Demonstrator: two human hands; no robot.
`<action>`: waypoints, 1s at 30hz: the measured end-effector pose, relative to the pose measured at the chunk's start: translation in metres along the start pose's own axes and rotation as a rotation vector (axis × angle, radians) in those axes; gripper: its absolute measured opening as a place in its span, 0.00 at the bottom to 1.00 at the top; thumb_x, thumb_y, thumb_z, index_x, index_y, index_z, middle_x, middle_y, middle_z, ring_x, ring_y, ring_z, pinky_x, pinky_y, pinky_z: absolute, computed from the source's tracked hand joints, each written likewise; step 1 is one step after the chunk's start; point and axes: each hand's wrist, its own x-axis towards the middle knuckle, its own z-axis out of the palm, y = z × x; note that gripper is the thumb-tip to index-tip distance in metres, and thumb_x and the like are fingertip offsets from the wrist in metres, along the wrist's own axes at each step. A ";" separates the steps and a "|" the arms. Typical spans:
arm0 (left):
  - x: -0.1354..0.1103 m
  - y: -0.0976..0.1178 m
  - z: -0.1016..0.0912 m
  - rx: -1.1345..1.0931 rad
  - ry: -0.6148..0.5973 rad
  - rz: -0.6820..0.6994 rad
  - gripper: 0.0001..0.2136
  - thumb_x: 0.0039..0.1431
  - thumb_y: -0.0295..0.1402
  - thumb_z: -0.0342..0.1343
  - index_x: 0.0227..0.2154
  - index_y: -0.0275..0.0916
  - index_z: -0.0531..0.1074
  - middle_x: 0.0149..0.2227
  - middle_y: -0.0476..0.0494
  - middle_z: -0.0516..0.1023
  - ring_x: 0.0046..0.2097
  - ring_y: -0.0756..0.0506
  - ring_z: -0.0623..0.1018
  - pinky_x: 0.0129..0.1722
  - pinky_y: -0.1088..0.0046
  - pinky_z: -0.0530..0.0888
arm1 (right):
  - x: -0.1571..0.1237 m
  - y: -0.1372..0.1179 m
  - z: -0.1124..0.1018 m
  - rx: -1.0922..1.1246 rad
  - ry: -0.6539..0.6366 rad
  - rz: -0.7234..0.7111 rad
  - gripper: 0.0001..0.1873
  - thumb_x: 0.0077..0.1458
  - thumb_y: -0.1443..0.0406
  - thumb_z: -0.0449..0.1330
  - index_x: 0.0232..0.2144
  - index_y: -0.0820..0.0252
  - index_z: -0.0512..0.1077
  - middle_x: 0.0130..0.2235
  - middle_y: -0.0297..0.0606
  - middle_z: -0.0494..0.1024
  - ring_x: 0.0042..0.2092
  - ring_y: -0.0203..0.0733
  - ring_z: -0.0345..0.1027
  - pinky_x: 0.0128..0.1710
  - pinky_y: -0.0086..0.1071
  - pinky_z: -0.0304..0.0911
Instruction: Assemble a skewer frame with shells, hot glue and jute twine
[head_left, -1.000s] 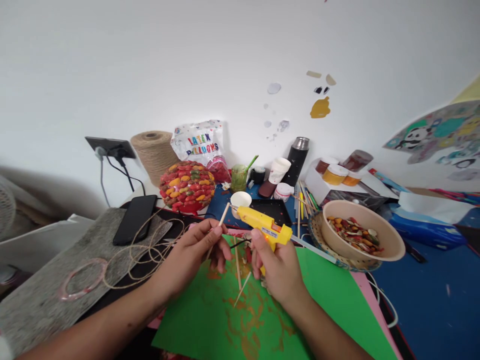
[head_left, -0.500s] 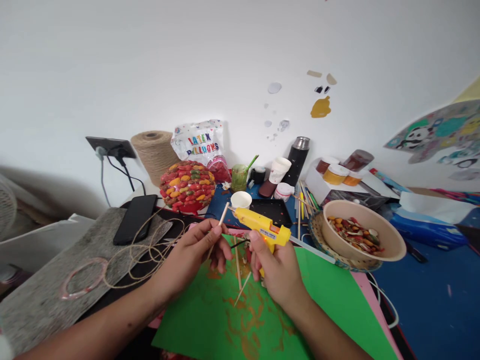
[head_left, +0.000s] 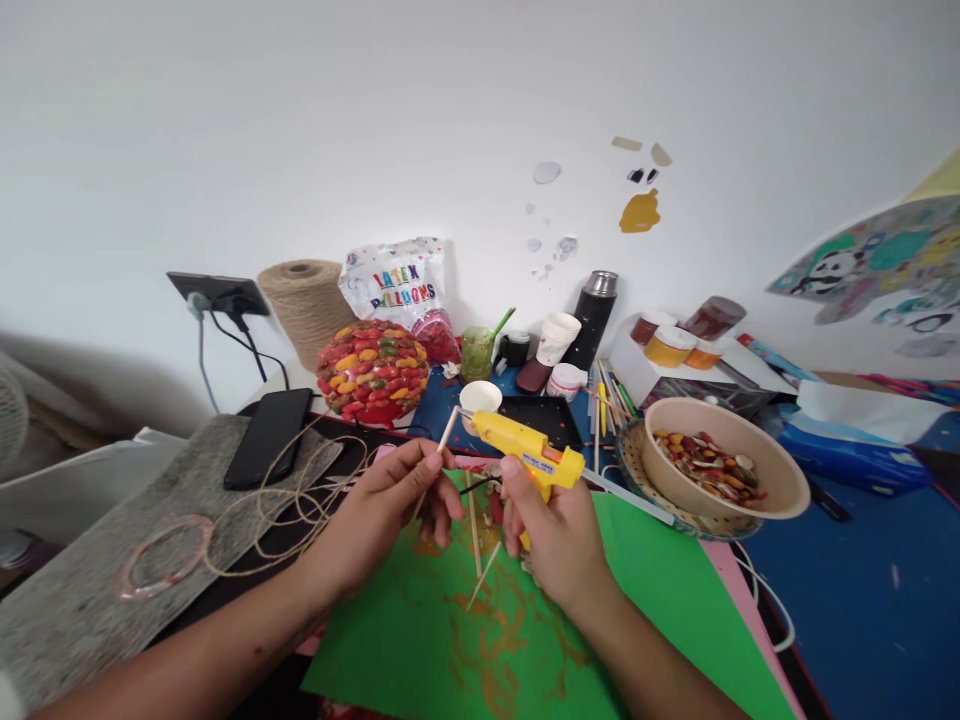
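Your left hand (head_left: 382, 505) pinches a thin wooden stick (head_left: 448, 430) between thumb and fingertips. The stick tilts up and away, so its top end sits right at the nozzle of the yellow glue gun (head_left: 525, 448), whose handle your right hand (head_left: 551, 535) wraps with closed fingers, index finger by the trigger. Both hang just above the green sheet (head_left: 660, 590), probably so drips land on it near the two loose sticks (head_left: 474, 520) lying there, while the bowl of coloured pieces (head_left: 784, 492) sits near on your right, seemingly for easy reach.
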 end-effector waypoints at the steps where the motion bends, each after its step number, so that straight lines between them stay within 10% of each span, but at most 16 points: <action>1: 0.000 0.000 0.000 0.000 0.002 0.000 0.16 0.70 0.47 0.59 0.36 0.39 0.70 0.31 0.43 0.85 0.25 0.48 0.79 0.26 0.74 0.69 | 0.000 0.000 0.000 0.003 0.005 -0.001 0.33 0.62 0.37 0.60 0.22 0.57 0.67 0.13 0.27 0.63 0.15 0.32 0.57 0.16 0.25 0.52; 30: -0.001 -0.001 0.000 -0.016 0.012 0.022 0.14 0.72 0.46 0.57 0.38 0.39 0.71 0.30 0.43 0.85 0.24 0.48 0.79 0.26 0.73 0.69 | -0.001 0.000 0.000 -0.040 -0.023 0.003 0.35 0.61 0.36 0.59 0.19 0.55 0.65 0.12 0.28 0.62 0.15 0.33 0.56 0.15 0.26 0.51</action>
